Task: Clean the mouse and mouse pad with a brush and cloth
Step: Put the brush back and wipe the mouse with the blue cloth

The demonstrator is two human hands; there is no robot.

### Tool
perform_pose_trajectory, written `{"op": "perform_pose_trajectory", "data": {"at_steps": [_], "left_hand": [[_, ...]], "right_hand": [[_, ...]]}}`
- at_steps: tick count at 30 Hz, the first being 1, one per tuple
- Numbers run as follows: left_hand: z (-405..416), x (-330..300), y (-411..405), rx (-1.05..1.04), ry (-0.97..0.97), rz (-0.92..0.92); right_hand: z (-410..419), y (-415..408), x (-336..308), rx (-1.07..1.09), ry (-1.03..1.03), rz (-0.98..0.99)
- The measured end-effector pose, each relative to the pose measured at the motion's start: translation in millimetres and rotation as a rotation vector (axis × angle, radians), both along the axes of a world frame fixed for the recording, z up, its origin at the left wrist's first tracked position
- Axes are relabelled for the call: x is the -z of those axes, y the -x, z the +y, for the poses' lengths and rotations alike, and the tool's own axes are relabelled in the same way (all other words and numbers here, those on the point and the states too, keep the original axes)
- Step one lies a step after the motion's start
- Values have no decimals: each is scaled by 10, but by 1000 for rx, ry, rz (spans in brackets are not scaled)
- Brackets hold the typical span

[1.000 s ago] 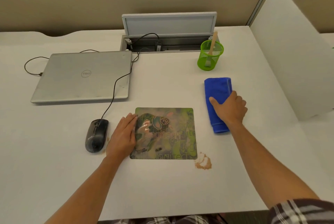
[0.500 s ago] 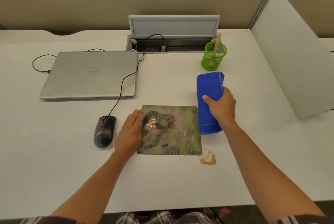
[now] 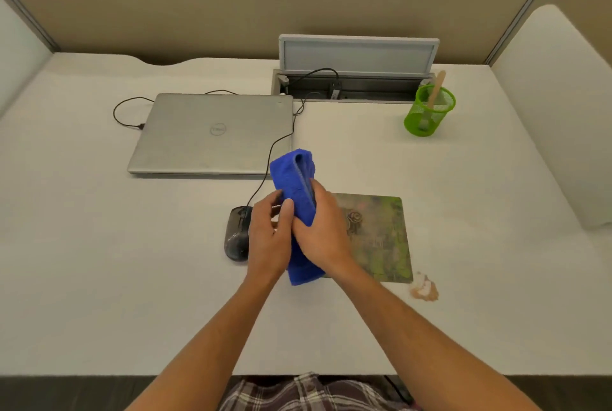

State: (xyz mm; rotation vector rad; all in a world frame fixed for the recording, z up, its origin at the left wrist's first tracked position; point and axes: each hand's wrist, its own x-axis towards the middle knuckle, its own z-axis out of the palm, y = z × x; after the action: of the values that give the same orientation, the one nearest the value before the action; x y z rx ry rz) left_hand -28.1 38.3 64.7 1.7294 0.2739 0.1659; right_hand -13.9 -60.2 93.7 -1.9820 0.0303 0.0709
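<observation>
The folded blue cloth (image 3: 295,192) is hanging above the mouse pad's (image 3: 381,238) left edge, both hands gripping it: right hand (image 3: 323,235) clutching its middle, left hand (image 3: 268,238) pinching alongside; bunching it firmly should help wiping; the mouse (image 3: 236,235) is lying just left.

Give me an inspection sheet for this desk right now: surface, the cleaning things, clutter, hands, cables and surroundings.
Surface: white desk, brownish smear off the pad's near right corner.
Job's things: blue cloth folded, held up; mouse left of the mouse pad; brush standing in green mesh cup.
Clutter: closed laptop.
Hands: left hand and right hand both grip the cloth.
Cables: mouse cable runs to the open cable hatch; another plugs into the laptop's left side.
Surroundings: tan partitions, white side divider.
</observation>
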Motion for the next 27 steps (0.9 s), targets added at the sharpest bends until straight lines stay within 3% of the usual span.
{"op": "perform_pose_trajectory", "data": {"at_steps": [2, 5, 9, 11, 16, 20, 27], "left_hand": [[171, -43, -2, -33, 112, 58], [470, -95, 37, -62, 130, 60], [901, -101, 39, -57, 42, 97], [1101, -105, 11, -37, -63, 91], [1485, -93, -155, 91, -419, 46], [1521, -36, -336, 285, -558, 65], [1462, 103, -467, 466, -558, 310]], "right_hand": [[194, 84, -12, -133, -48, -9], [435, 178, -8, -316, -123, 25], [563, 156, 10, -473, -209, 132], [568, 141, 63, -445, -232, 142], [521, 53, 323, -112, 51, -3], [542, -52, 527, -361, 334, 81], [659, -199, 676, -526, 451, -55]]}}
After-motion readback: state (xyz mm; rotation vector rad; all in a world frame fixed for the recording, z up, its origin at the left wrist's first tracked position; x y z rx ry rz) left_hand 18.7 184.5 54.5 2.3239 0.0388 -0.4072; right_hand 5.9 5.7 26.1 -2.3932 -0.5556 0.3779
